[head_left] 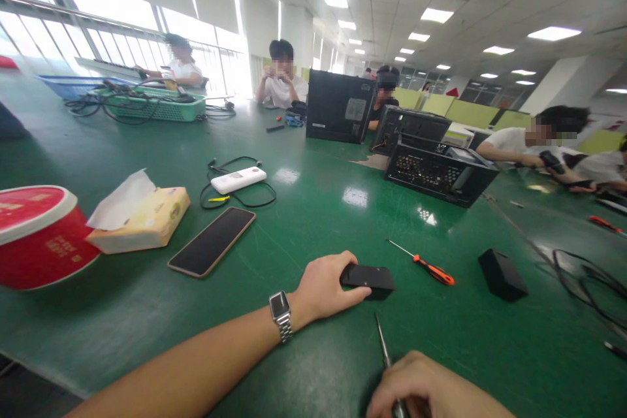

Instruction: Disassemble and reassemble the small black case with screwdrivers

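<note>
My left hand (326, 284), with a metal-banded watch (281, 309) on its wrist, grips a small black box (375, 279) on the green table. Its thumb lies along the near side and the fingers curl over the far side. Low in the view, my right hand (416, 385) is closed round a screwdriver (383, 343), whose thin shaft points up toward the box without touching it. Most of that handle is hidden. An orange-and-black screwdriver (434, 270) lies beyond the box to the right. Farther right sits a second black box (503, 273).
To the left are a phone (213, 241), a tissue pack (147, 219), a red tub (44, 235) and a white device (238, 179) with a cord. Black computer cases (337, 108) stand farther back. A green basket (157, 108) holds cables. Several people sit around the table.
</note>
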### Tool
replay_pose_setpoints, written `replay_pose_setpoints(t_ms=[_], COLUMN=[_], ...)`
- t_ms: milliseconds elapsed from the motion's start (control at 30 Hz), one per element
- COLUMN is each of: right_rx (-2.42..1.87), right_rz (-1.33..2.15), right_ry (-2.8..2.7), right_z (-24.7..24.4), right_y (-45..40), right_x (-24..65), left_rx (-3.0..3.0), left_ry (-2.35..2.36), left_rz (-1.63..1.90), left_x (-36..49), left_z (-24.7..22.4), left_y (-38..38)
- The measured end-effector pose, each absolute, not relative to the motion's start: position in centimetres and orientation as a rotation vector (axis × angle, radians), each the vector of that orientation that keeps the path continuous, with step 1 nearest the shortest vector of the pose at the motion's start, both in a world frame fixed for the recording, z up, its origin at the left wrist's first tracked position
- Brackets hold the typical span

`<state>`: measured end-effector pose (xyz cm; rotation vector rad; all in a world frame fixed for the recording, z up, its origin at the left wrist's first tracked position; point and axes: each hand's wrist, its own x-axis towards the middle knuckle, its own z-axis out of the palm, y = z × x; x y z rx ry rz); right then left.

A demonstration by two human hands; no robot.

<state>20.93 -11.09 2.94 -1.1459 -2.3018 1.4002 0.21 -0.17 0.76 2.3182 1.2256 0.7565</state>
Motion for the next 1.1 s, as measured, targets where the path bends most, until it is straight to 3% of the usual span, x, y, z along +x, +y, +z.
replay_pose_setpoints(t_ms=[167,267,467,867,1000,1100], right_rx=[-1.47,-1.503,-1.397,-1.406,-1.438,-1.576], right_rz=[0.607,0.354,0.447,0.517,0.35,0.038], right_ry=[-1.826,-1.703,-2.055,-1.968,-1.864,-1.379], right_z=[0.7,-0.1,0.1,0.2,0.9,1.1], right_y=[-8.8,-7.3,-6.8,-6.3,-6.1,-5.6], right_x=[22.4,23.1,22.4,22.0,24.3,30.0], left_rx=[2.315,2.325,2.377,2.365,2.291,2.223], left_ry=[1.22,1.119,0.849,0.764,0.825,0.938], left_rz=[0.773,0.758,0.771,0.791,0.909,0.994], left_x=[0.3,0.2,0.4,0.3,-0.1,-0.5], left_z=[0.8,0.8,0.3,0.4,0.3,0.3], left_y=[-0.2,-0.2,-0.3,-0.1,0.1,0.3])
